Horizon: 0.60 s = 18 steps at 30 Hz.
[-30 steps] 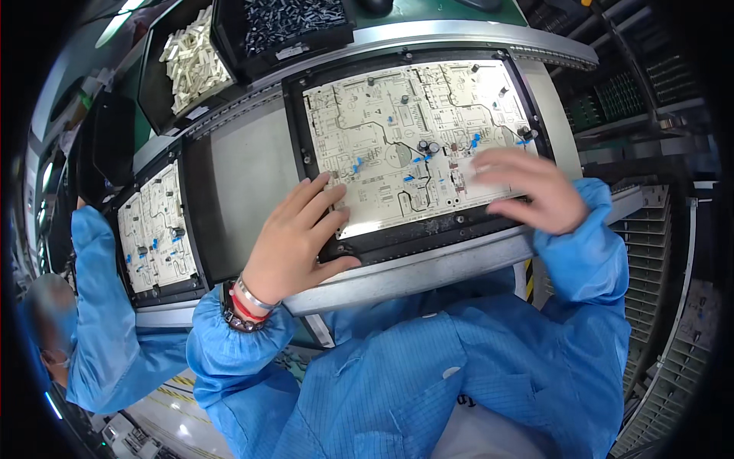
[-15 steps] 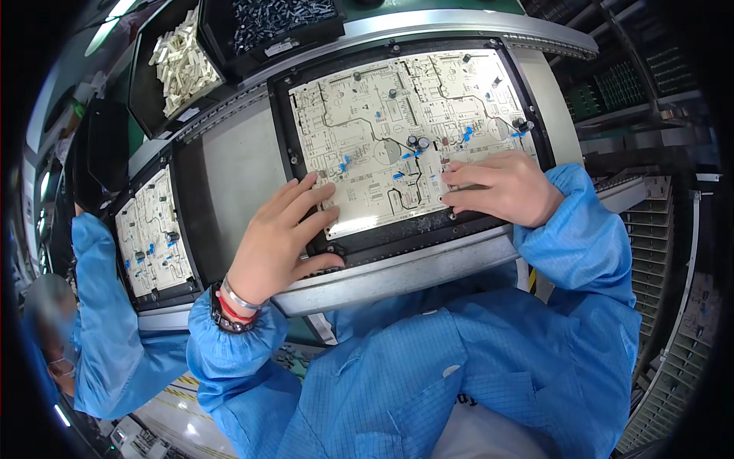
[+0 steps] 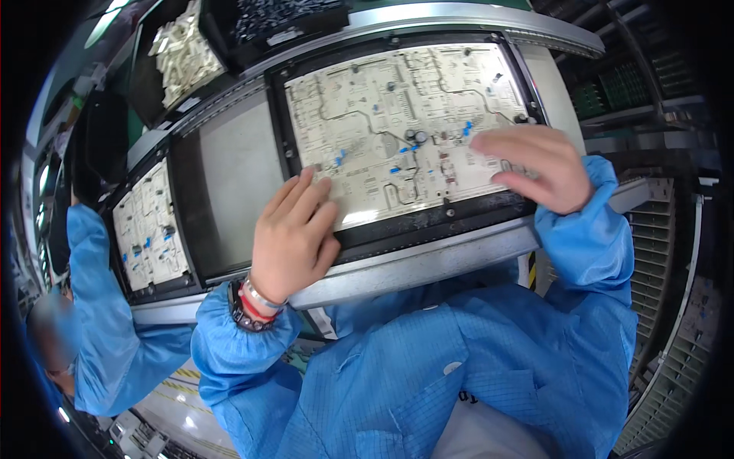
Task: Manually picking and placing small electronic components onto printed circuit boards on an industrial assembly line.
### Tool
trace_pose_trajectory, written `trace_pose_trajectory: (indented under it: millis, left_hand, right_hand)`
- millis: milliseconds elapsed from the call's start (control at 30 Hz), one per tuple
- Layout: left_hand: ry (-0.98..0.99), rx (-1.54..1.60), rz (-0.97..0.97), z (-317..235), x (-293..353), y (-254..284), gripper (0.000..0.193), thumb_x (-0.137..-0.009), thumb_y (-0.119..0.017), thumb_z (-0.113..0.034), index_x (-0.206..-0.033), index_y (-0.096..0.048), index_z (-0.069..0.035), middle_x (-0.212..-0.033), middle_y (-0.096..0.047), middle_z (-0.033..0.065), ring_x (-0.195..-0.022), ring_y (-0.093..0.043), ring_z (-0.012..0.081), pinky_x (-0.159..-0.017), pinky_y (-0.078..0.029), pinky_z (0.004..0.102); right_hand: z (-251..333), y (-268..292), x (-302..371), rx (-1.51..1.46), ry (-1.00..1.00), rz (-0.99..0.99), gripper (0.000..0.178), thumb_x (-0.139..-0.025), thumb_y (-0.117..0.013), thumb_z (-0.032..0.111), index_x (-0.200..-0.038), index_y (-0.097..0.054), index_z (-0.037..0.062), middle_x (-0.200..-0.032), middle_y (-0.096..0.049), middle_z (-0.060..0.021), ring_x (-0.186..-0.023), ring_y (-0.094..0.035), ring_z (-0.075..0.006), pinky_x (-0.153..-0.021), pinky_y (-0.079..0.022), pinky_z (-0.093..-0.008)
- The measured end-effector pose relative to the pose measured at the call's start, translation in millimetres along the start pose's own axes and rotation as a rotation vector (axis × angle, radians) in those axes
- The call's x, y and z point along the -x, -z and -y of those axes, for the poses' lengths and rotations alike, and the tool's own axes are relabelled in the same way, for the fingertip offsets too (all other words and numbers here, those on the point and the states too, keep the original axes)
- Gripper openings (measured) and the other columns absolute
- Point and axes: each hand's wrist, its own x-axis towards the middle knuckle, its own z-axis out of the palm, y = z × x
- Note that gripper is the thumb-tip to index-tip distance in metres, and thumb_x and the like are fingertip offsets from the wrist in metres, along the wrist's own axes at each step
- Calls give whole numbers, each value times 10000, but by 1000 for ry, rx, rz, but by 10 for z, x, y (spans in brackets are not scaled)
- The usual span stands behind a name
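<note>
A cream-coloured circuit board (image 3: pixel 359 187) lies in a black carrier frame (image 3: pixel 413 228) on the conveyor in front of me. It bears blue parts, dark round capacitors (image 3: pixel 417 138) and black printed lines. My left hand (image 3: pixel 294 239), with bracelets at its wrist, rests at the lower left corner of the board. Its fingers are stretched over the frame's edge, and nothing shows in them. Over the right part of the board hovers my right hand (image 3: pixel 539 164), slightly blurred, with thumb and fingers apart and nothing visible between them.
Along the front runs a metal rail (image 3: pixel 420 264). Farther left sits a second framed board (image 3: pixel 153 229), beside a co-worker's blue sleeve (image 3: pixel 95 260). Black bins of white parts (image 3: pixel 183 57) and dark parts (image 3: pixel 283 11) stand behind the conveyor. Slotted racks (image 3: pixel 650 268) stand at the right.
My right hand has moved right and opened wider, uncovering parts near the board's lower middle. My left hand has drawn its thumb in and stays at the corner.
</note>
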Motion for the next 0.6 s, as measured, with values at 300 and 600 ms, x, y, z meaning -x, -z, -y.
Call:
trace_pose_trajectory:
  millis: [300,600]
  left_hand:
    - [123,138,153,-30,-139,324,385,-708,-575,-3,-1090,-530,-7,-1150,-514,162,-1110,-472,375,-926,-387,432]
    - [117,178,-128,390,-603,386,310,-804,-480,60,-1105,-530,2,-1123,-523,171,-1030,-513,363,-881,-406,340]
  right_hand:
    - [-255,517,648,-55,-268,151,405,-693,-709,105,-1069,-605,-3,-1097,-606,-155,-1054,-555,-333,-874,-441,-397]
    - [-193,374,611,74,-268,249,391,-603,-760,175,-973,-654,105,-1059,-534,-107,-1038,-524,-311,-1044,-252,-542]
